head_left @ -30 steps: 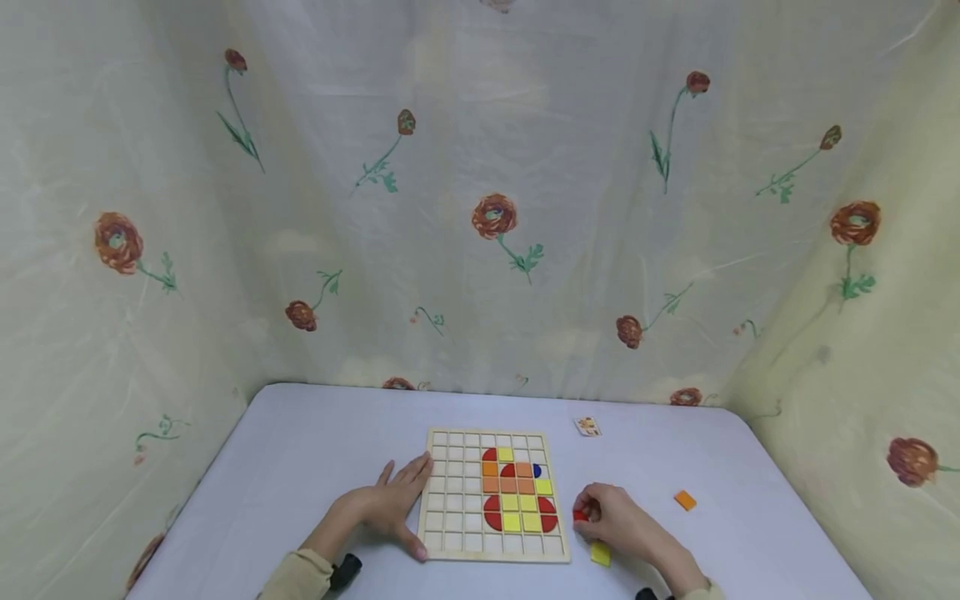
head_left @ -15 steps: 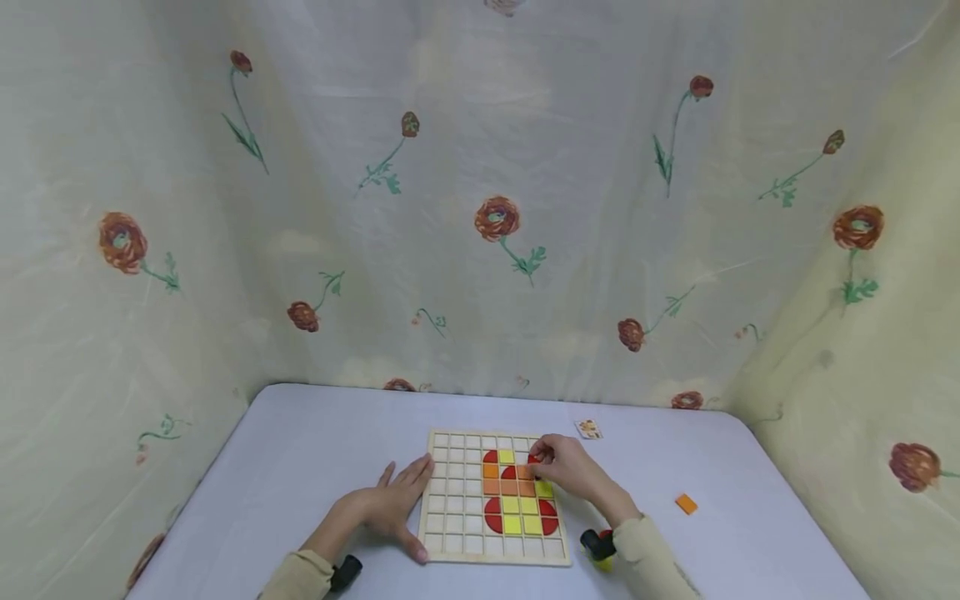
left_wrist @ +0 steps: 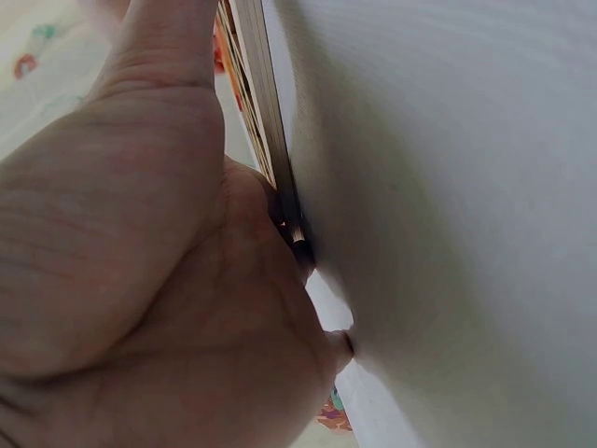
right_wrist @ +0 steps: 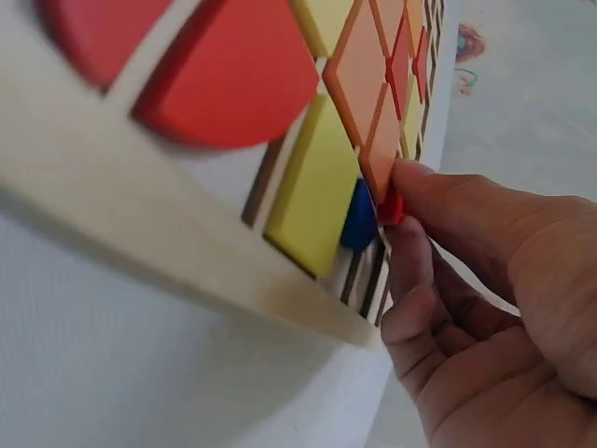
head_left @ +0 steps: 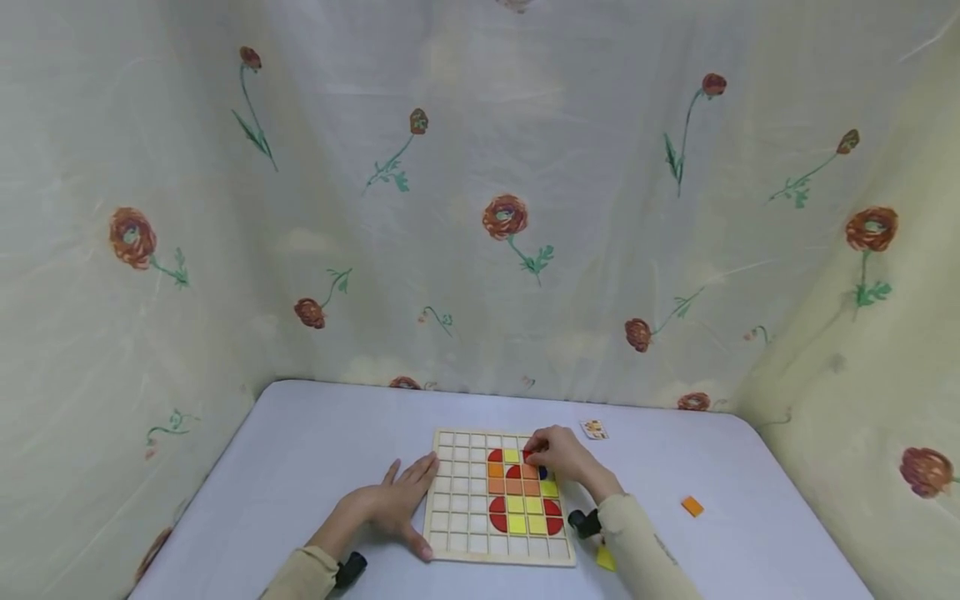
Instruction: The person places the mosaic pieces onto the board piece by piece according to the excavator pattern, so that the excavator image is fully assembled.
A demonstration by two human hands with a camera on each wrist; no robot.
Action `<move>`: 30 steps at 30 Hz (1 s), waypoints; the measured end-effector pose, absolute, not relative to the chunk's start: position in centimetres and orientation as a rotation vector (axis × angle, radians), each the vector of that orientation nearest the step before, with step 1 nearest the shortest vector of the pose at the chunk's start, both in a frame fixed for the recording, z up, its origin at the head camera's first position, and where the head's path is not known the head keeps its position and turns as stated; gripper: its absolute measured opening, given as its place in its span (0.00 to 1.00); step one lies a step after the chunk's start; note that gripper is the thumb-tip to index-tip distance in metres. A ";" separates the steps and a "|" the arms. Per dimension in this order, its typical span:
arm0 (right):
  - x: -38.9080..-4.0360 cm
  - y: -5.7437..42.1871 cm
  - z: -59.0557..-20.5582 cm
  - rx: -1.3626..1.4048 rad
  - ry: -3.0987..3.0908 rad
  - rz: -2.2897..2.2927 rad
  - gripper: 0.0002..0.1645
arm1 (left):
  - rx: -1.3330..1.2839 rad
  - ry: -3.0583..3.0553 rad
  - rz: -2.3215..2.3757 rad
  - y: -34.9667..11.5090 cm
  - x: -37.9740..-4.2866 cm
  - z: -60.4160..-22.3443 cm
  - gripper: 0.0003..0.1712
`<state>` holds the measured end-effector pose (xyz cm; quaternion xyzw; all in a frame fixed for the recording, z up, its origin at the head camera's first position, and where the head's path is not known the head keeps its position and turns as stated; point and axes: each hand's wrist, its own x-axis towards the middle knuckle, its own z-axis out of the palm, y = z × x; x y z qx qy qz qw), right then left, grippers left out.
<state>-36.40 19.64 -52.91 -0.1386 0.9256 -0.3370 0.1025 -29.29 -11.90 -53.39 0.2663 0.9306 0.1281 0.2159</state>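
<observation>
A square wooden grid board (head_left: 454,502) lies on the table, its right part filled with red, yellow, orange and salmon tiles. My left hand (head_left: 382,507) lies along its left edge, fingers spread and straight; in the left wrist view the palm (left_wrist: 168,252) stands close against the board's side. Over the upper right cells, my right hand (head_left: 561,457) pinches a small red tile (right_wrist: 393,209) between thumb and forefinger. Just beside that tile are a blue piece (right_wrist: 358,217) and a salmon tile (right_wrist: 381,149). A yellow tile (right_wrist: 312,187) sits nearer the board's right rim.
A small picture card (head_left: 595,429) lies behind the board to the right. One loose orange tile (head_left: 692,506) is farther right, and a loose yellow tile (head_left: 606,557) lies by the right forearm. A flowered curtain (head_left: 465,250) surrounds the table (head_left: 322,433).
From the table right of the board, my right hand has carried the red tile up to the board's upper right cells, then slightly leftward. My left hand stays at the board's edge.
</observation>
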 end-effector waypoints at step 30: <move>-28.0 30.5 -50.5 -0.079 2.878 -0.918 0.19 | 0.716 2.578 0.364 -11.7 -29.3 -53.5 0.82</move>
